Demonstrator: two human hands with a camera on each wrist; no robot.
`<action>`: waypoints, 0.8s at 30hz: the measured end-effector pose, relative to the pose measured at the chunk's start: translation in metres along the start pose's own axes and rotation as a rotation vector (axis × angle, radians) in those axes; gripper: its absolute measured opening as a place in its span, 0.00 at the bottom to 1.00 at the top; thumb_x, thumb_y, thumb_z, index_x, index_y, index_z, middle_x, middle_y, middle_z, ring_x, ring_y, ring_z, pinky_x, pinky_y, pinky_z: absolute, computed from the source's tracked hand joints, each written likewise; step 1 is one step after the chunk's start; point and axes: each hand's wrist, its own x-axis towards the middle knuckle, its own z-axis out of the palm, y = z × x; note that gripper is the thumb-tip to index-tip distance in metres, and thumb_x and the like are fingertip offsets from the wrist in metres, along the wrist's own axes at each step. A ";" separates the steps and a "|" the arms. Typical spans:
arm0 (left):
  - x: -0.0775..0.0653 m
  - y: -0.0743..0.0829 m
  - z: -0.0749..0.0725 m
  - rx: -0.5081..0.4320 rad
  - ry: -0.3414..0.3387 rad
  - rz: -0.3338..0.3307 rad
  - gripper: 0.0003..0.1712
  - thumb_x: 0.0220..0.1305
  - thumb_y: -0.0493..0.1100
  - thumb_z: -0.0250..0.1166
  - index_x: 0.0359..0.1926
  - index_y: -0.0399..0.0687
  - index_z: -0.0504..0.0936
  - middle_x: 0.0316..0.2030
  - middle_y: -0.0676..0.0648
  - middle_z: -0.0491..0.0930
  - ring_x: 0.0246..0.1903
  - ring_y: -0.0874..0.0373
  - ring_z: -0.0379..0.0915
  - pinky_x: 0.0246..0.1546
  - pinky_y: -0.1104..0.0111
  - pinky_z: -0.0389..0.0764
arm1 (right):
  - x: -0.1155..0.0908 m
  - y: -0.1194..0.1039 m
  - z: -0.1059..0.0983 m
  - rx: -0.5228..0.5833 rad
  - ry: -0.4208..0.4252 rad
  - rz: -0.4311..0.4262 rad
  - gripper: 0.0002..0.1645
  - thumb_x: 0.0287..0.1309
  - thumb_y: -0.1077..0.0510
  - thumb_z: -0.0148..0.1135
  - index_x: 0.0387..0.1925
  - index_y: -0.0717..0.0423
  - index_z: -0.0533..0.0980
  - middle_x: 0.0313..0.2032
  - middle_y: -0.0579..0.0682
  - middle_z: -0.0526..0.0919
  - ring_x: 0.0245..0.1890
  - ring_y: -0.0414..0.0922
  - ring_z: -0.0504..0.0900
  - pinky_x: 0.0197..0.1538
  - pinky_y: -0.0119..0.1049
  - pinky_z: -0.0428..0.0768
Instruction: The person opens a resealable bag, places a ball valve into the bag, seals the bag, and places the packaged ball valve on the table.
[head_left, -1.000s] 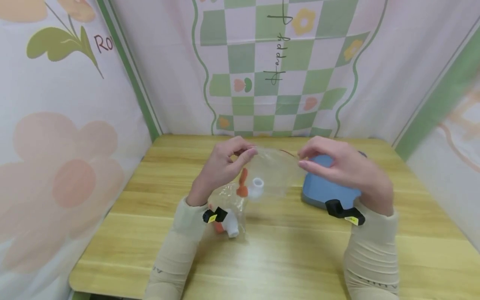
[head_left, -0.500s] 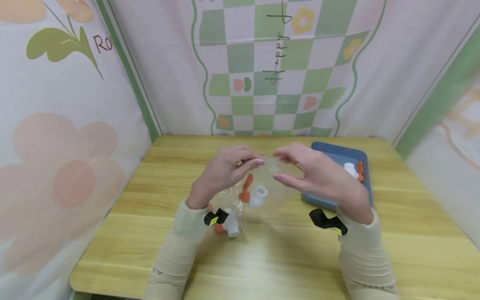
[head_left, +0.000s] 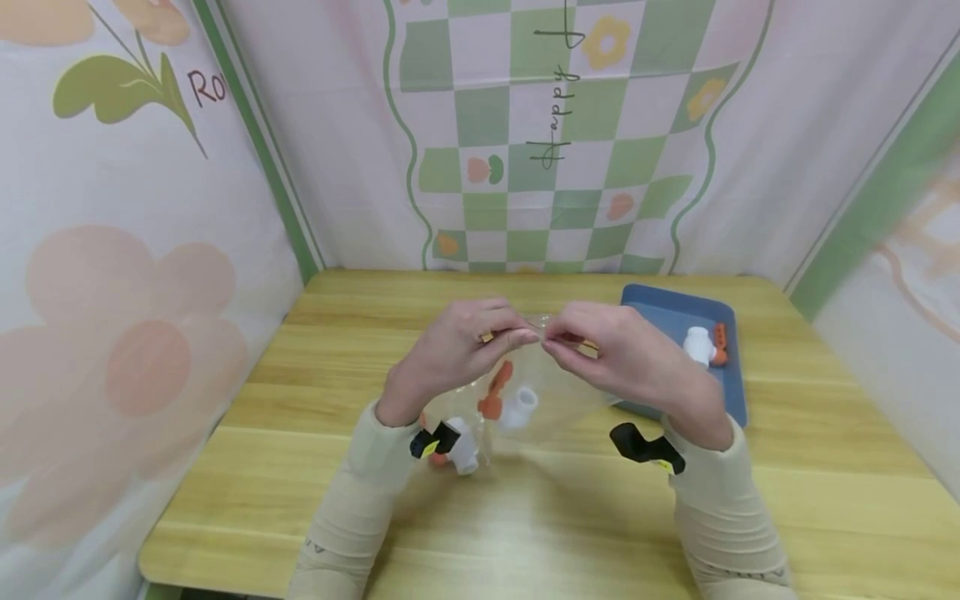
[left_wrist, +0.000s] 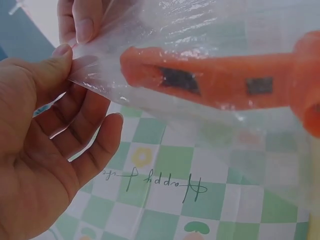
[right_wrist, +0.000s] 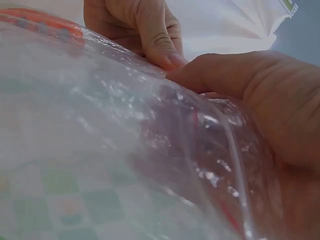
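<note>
A clear zip bag point(head_left: 558, 392) with a red line along its mouth hangs between my two hands above the table. Inside it is a white plastic ball valve point(head_left: 520, 408) with an orange handle point(left_wrist: 225, 82). My left hand point(head_left: 453, 350) pinches the bag's top edge between thumb and fingers. Close beside it, my right hand point(head_left: 626, 350) pinches the same edge, the fingertips of both nearly meeting. In the right wrist view, the film lies over the right hand's fingers, its thumb point(right_wrist: 215, 72) on the near side.
Below my left wrist, a second clear bag holding a white and orange valve point(head_left: 463, 450) lies on the wooden table point(head_left: 562, 517). A blue tray point(head_left: 660, 308) at the right holds another such valve point(head_left: 699, 344). Printed curtains point(head_left: 480, 117) hang behind and at both sides.
My right hand has moved left and its spread fingers have closed onto the bag's edge beside my left hand. The bag has sunk slightly, and the tray has come into fuller view.
</note>
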 end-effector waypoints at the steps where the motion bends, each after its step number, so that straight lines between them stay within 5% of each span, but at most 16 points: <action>1: 0.000 0.001 0.000 0.001 0.002 0.001 0.06 0.62 0.41 0.61 0.37 0.46 0.84 0.31 0.54 0.81 0.26 0.71 0.65 0.29 0.81 0.69 | 0.000 0.000 0.000 0.000 0.003 -0.003 0.07 0.49 0.66 0.66 0.31 0.55 0.78 0.29 0.41 0.79 0.29 0.32 0.76 0.34 0.24 0.76; 13: 0.002 0.006 -0.002 -0.043 0.026 -0.012 0.04 0.59 0.38 0.64 0.36 0.46 0.82 0.30 0.55 0.78 0.27 0.73 0.66 0.29 0.81 0.70 | 0.000 -0.003 -0.004 0.006 0.016 -0.015 0.05 0.51 0.65 0.65 0.33 0.55 0.79 0.29 0.43 0.80 0.29 0.31 0.76 0.36 0.18 0.73; 24: 0.003 0.005 -0.003 -0.034 -0.024 -0.002 0.03 0.60 0.36 0.62 0.37 0.44 0.79 0.31 0.54 0.76 0.30 0.73 0.68 0.32 0.81 0.71 | -0.001 0.001 -0.004 0.016 0.000 -0.031 0.05 0.53 0.64 0.63 0.33 0.54 0.79 0.29 0.39 0.78 0.26 0.30 0.71 0.30 0.21 0.70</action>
